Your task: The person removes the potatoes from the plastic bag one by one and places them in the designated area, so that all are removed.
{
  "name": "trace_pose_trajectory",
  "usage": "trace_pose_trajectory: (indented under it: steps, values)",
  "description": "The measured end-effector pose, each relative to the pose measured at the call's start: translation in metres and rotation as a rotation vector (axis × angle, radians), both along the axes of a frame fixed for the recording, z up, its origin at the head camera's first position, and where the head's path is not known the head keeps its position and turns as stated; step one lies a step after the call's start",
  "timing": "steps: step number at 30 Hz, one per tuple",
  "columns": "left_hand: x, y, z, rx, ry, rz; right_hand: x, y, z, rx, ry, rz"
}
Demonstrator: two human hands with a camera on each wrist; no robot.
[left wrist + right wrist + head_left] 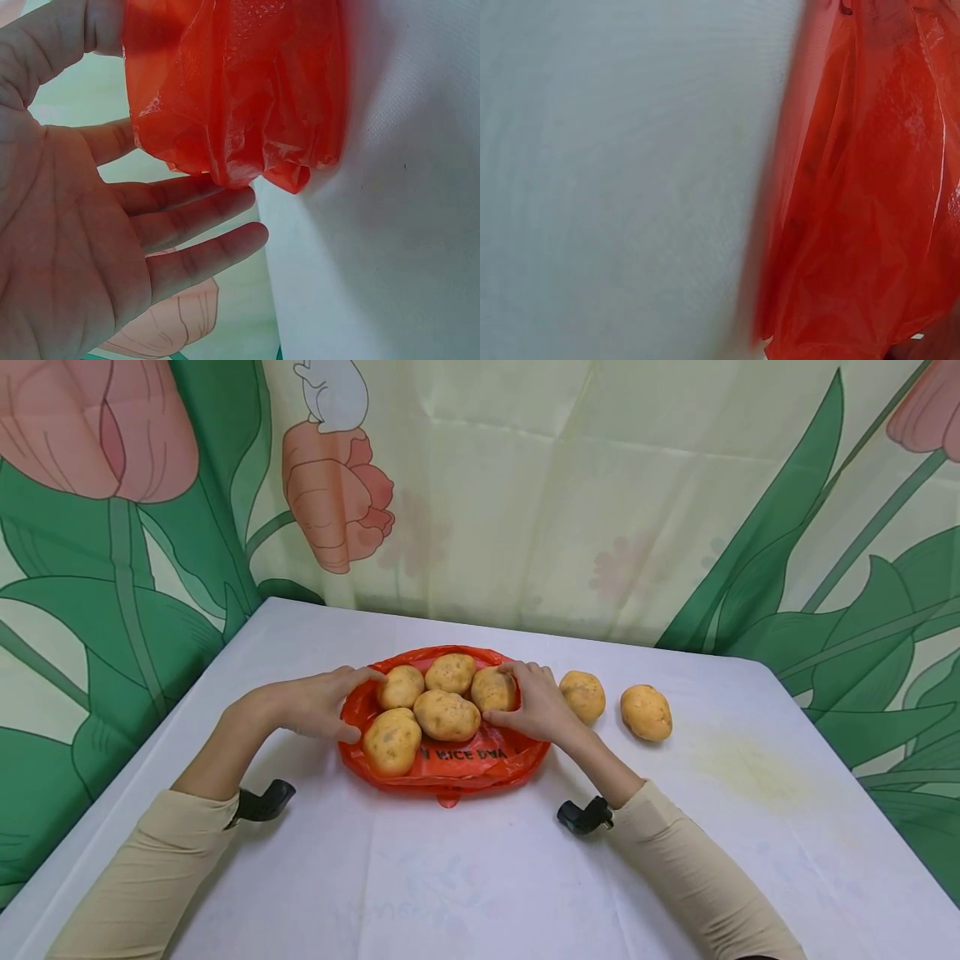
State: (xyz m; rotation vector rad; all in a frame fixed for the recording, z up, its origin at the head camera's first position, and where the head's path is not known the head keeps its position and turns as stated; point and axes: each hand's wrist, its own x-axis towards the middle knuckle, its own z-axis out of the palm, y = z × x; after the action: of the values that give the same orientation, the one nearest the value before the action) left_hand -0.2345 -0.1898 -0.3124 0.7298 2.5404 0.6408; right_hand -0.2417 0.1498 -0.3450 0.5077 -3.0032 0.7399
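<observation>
And there was the right hand (536, 703), thumb at the near edge and fingers at the far edge of a rounded, yellow-brown raw potato (491, 691), grasping it at two o'clock inside the wide-mouthed, glossy red plastic bag (450, 770)! That potato lay at nine to ten o'clock from the palm, right in the gap between thumb and fingers; its far flank was covered, so no long axis could be told. The bag's mouth stretched from nine to three, four more potatoes (447, 717) bunched inside, from the potato's seven o'clock round to ten. Over at the bag's nine o'clock, the left hand (318, 702) had its fingers loose and extended beside the red wall, clenched on nothing. Outside, at three o'clock from the right hand, sat two loose tan oval potatoes (647, 712) on the white cloth-covered table (450, 877), the farther one's long axis tipping from ten to four; the right hand was clearly nearer to both.
</observation>
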Motion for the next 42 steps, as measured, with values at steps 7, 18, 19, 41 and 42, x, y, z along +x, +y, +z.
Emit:
trace_pose_trajectory:
  steps: [7,18,19,41,42]
  values:
    - [0.000,0.000,0.000,-0.001,0.002,-0.002,0.002,0.001,-0.001,-0.075,0.009,-0.011]
    - [-0.001,-0.001,-0.001,-0.004,0.013,-0.006,0.012,0.003,0.000,-0.193,0.051,-0.025]
    - [-0.001,-0.001,-0.001,-0.005,0.013,-0.006,0.013,0.004,0.000,-0.202,0.052,-0.024]
    - [-0.001,0.001,0.000,-0.019,-0.010,0.004,0.050,0.027,0.009,-0.315,0.086,0.001]
    - [-0.001,0.001,0.000,-0.020,-0.008,0.004,0.052,0.029,0.010,-0.314,0.090,-0.001]
